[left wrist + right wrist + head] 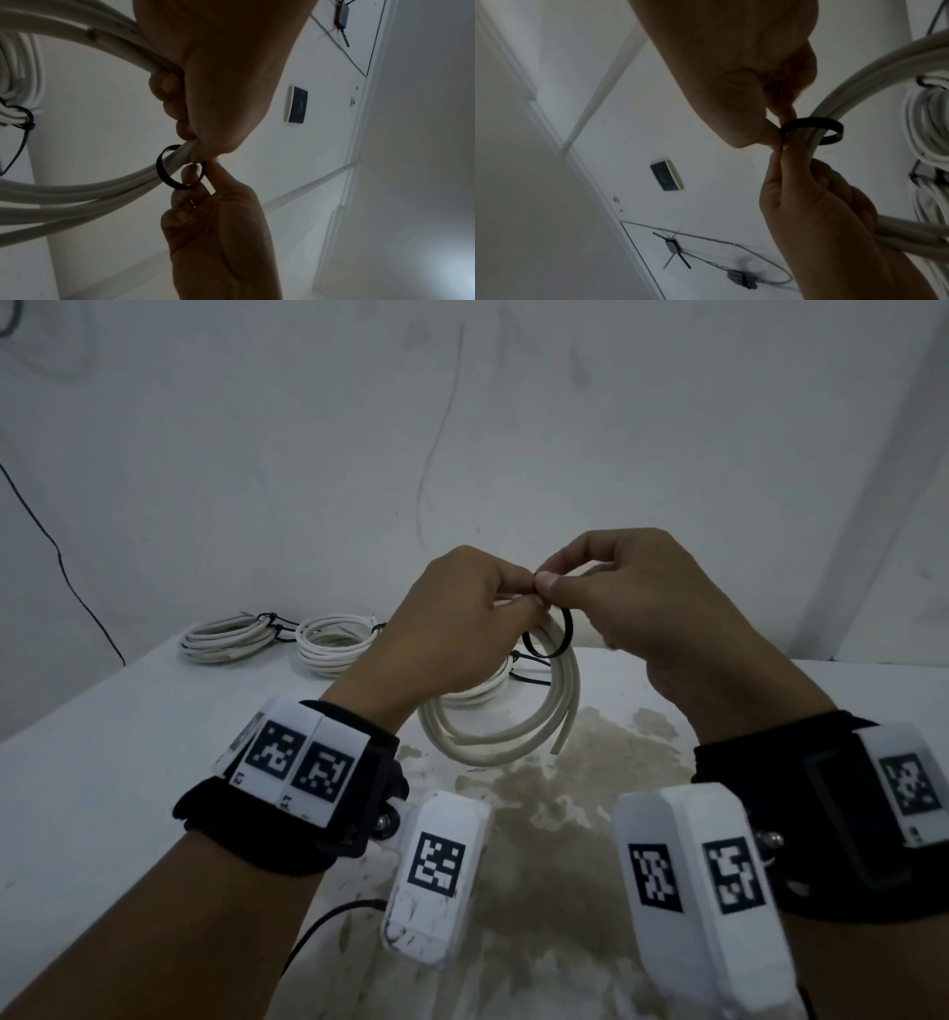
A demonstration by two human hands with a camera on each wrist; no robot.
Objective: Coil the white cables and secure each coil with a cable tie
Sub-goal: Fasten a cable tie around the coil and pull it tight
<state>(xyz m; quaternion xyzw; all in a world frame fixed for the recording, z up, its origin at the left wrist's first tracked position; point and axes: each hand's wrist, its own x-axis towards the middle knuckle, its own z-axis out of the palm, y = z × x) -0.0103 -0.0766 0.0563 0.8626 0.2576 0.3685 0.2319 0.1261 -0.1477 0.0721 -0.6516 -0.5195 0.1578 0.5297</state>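
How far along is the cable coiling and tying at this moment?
Done: three tied coils lie at the back of the table, each with a black tie; the third is partly hidden behind the hands. In hand: the left hand grips a fourth white coil while the right hand pinches a black cable tie looped loosely around it. Left: cinching that tie. No loose cables show.
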